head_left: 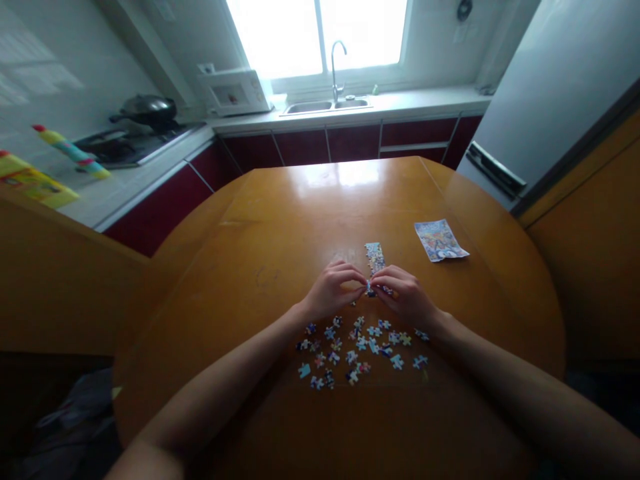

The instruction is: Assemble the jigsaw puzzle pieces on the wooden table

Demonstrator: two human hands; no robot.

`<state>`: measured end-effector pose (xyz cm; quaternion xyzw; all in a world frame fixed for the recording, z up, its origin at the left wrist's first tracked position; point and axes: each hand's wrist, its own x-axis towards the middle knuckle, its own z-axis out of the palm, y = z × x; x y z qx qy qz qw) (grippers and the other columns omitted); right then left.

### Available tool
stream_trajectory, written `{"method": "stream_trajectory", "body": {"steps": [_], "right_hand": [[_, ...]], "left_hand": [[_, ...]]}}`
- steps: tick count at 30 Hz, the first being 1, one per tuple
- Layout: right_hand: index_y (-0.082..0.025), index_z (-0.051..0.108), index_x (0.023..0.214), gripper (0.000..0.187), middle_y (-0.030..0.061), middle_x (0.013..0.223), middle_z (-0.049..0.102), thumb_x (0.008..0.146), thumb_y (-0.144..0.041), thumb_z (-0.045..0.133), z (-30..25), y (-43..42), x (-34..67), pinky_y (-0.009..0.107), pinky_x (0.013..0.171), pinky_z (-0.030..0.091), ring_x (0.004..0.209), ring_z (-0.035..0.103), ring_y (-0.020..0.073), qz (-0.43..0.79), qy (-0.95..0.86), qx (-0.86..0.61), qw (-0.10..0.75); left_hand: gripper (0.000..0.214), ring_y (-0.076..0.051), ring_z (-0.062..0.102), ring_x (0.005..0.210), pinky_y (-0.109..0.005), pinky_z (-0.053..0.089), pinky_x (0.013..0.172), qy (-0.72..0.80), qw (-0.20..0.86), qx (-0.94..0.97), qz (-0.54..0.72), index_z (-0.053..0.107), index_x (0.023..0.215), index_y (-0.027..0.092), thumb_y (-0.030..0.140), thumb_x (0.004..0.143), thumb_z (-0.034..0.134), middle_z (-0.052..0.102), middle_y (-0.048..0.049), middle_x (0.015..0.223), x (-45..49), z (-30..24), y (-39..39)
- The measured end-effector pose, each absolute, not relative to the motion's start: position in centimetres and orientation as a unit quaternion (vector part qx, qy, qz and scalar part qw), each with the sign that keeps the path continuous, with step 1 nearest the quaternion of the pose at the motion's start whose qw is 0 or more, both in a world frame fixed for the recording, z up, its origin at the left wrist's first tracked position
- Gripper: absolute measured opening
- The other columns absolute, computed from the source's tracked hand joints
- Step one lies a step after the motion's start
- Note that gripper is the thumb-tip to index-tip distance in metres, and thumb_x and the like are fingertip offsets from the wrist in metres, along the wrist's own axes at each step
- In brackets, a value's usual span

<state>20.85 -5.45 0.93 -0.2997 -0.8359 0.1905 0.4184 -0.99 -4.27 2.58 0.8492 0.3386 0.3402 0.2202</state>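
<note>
A strip of joined jigsaw pieces (375, 257) lies on the wooden table, running away from me. At its near end my left hand (336, 288) and my right hand (404, 290) meet, fingertips almost touching. Between them is a small light-blue puzzle piece (369, 287), pinched by thumb and fingers from both sides. My right fingers partly cover the strip's near end, so I cannot tell whether the piece is joined to it. Closer to me, several loose puzzle pieces (361, 343) are scattered below my hands.
A creased picture sheet (440, 240) lies to the right on the round-ended table (280, 220). Beyond stand a counter with a sink (310, 107), a microwave (235, 92) and a stove with a black pan (147, 110). A fridge (560, 87) is at the right.
</note>
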Motion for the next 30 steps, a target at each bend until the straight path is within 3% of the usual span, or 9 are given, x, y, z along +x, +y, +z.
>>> {"method": "stream_trajectory", "body": {"steps": [12,19,25,30], "right_hand": [[-0.020,0.073,0.094,0.018,0.0071,0.095,0.065,0.087,-0.010,0.059,0.8,-4.7,22.6,0.036,0.082,0.052,0.090,0.062,0.0205,0.208,-0.809,-0.444,0.325],[-0.021,0.075,0.098,0.021,0.0081,0.104,0.064,0.089,-0.014,0.057,1.3,-5.0,23.1,0.034,0.082,0.053,0.091,0.063,0.0191,0.231,-0.826,-0.441,0.266],[-0.022,0.074,0.101,0.024,0.0081,0.108,0.065,0.092,-0.014,0.054,1.5,-5.1,23.0,0.032,0.083,0.051,0.091,0.063,0.0181,0.220,-0.840,-0.439,0.231],[-0.022,0.074,0.102,0.025,0.0068,0.101,0.065,0.093,-0.016,0.052,1.7,-5.1,23.1,0.030,0.078,0.048,0.085,0.063,0.0168,0.221,-0.843,-0.446,0.203]], "left_hand": [[0.006,-0.015,0.061,0.085,-0.032,0.047,0.084,0.344,0.185,0.852,0.349,0.074,0.085,0.023,0.025,0.088,0.069,0.074,-0.0015,0.091,-1.2,1.1,-3.4],[0.012,-0.016,0.059,0.087,-0.033,0.042,0.083,0.360,0.101,0.877,0.302,0.074,0.085,0.024,0.029,0.091,0.065,0.074,-0.0014,0.093,-0.9,0.8,-3.3],[0.009,-0.016,0.058,0.088,-0.033,0.042,0.084,0.363,0.102,0.872,0.314,0.074,0.086,0.025,0.027,0.091,0.066,0.074,-0.0001,0.094,-1.1,0.3,-2.9],[0.011,-0.017,0.059,0.088,-0.035,0.043,0.085,0.360,0.108,0.873,0.311,0.074,0.087,0.024,0.029,0.092,0.065,0.074,-0.0014,0.095,-1.2,0.2,-2.8]]}}
